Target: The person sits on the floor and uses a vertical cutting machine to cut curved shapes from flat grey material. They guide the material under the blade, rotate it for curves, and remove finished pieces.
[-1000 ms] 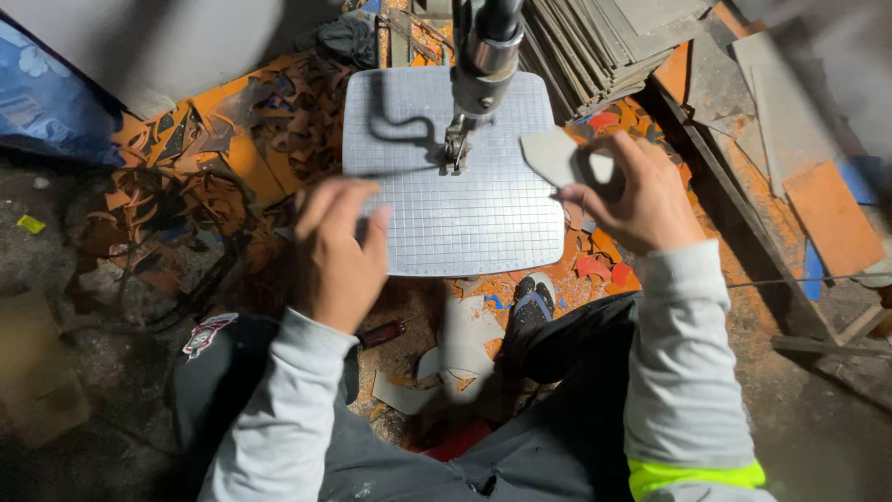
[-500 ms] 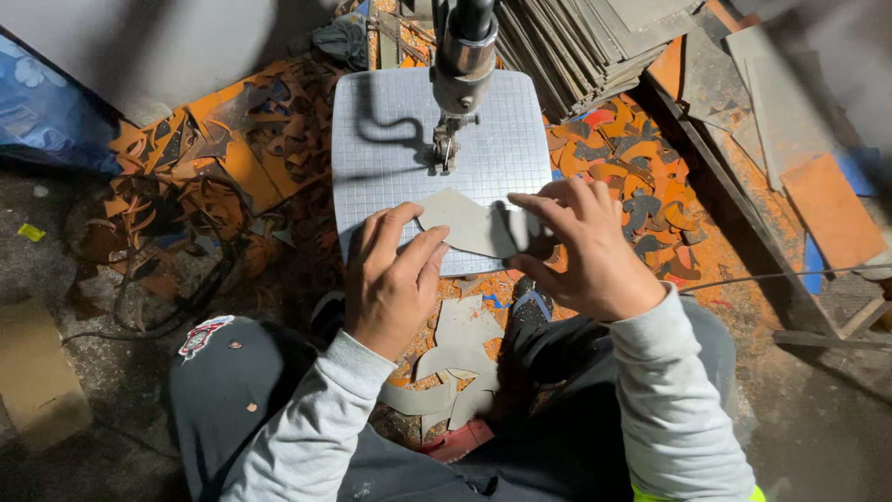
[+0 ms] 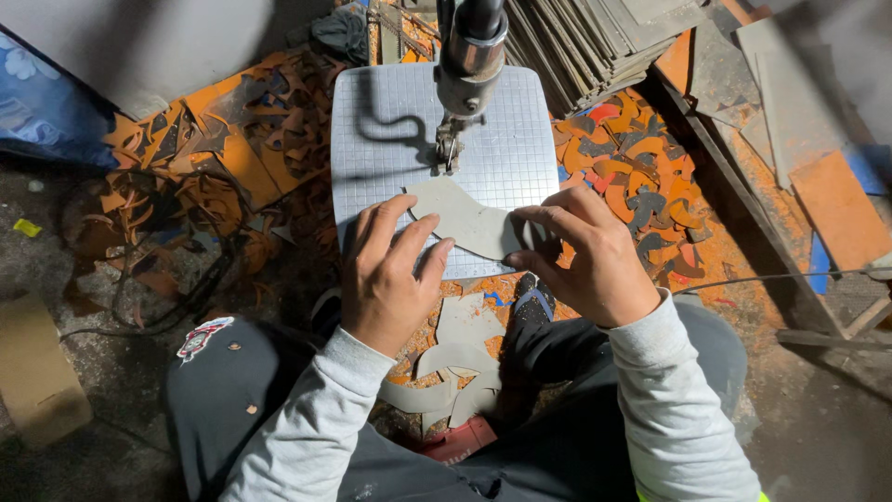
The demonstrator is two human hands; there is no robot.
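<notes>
Saw table (image 3: 502, 158): grey gridded plate, set at 12 o'clock from the seated person, blade assembly (image 3: 450, 149) hung from the dark cylindrical head (image 3: 474, 46) at the plate's centre.

Stack of grey sheets (image 3: 595, 46) is leaned at 1 o'clock behind the table. Orange and dark offcuts (image 3: 641, 177) are piled at 2 o'clock, more of them (image 3: 204, 167) at 10 o'clock. Pale curved cut-outs (image 3: 455, 363) are dropped on the floor at 6 o'clock, between the knees.

Workpiece (image 3: 465, 218): a flat, pale grey curved piece, laid on the near half of the plate, its far edge just short of the blade.

Left hand (image 3: 390, 270): laid flat with fingers spread, fingertips pressed on the piece's left end; nothing is gripped. Right hand (image 3: 585, 256): curled over the right end, piece pinched between thumb and fingers.

Judgement on the step, feeding the piece into the blade:
- Piece should be kept flat on the plate; any lift is likely to cause chatter.
- Feed is best driven by both hands together, steering done by rotating the piece, not by side-loading the blade.
- Fingertips should be kept off the cut line, at 9 and 3 o'clock of the blade, never at 6.
- Slow feed through the tight curve is advised.
</notes>
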